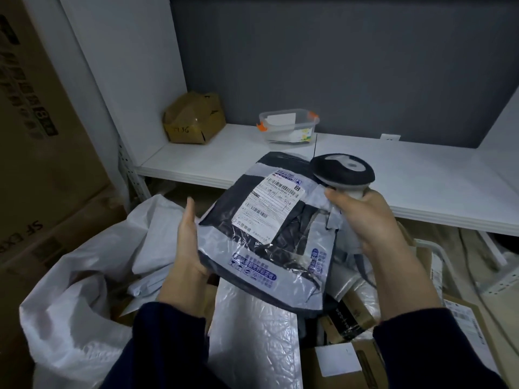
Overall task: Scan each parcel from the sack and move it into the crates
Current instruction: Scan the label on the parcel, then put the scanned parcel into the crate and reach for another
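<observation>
A flat grey plastic parcel with a white barcode label faces up in the middle of the head view. My left hand grips its left edge from below. My right hand is closed around the handle of a black and grey barcode scanner, whose head hovers over the parcel's upper right corner, beside the label. The open white sack lies at the lower left, with more parcels inside it under my arms.
A white shelf runs behind the parcel, carrying a small cardboard box and a clear plastic container. Tall cardboard cartons stand at the left. Boxes and mailers are piled at the lower right.
</observation>
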